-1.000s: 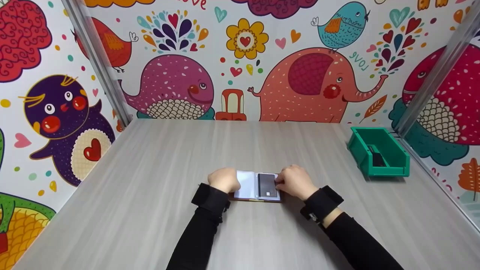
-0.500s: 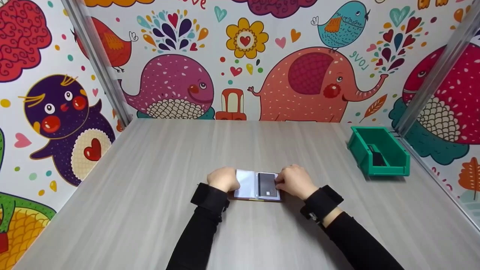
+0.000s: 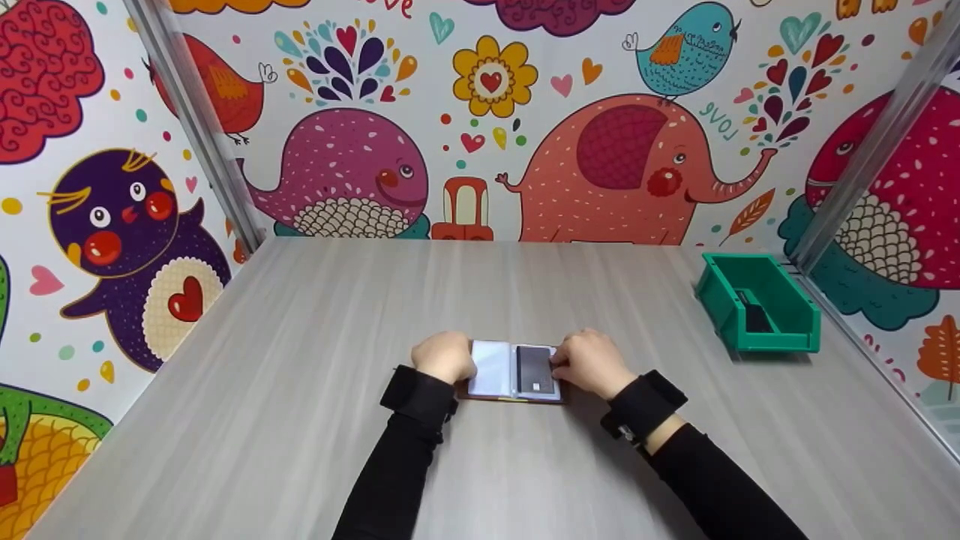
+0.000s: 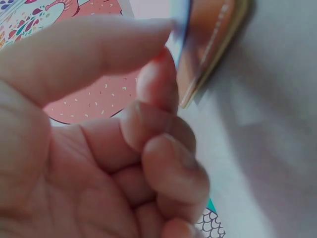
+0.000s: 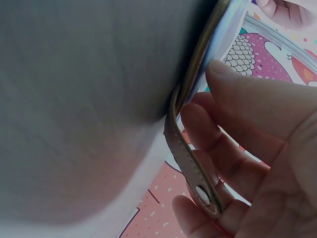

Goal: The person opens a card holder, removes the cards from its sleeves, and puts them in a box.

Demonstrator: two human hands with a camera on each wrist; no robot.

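An open card holder (image 3: 491,369) lies on the table between my hands, its clear sleeves facing up. A dark card (image 3: 534,369) sits in the right-hand sleeve. At the left edge, my left hand (image 3: 444,357) pinches a sleeve edge between thumb and forefinger, other fingers curled; the brown stitched cover (image 4: 205,39) shows beyond the fingertips. My right hand (image 3: 592,363) grips the right edge, thumb on the inner side and fingers against the cover. A leather strap (image 5: 185,156) with a metal snap hangs across those fingers in the right wrist view.
A green bin (image 3: 780,343) stands at the right of the table (image 3: 337,315), with a black item (image 3: 756,318) inside. Printed cartoon walls (image 3: 480,150) rise behind and at both sides, with metal posts (image 3: 214,142) at the corners.
My left hand has shifted slightly left and away, and more of the card holder's left edge shows. The right hand stays at the right edge.
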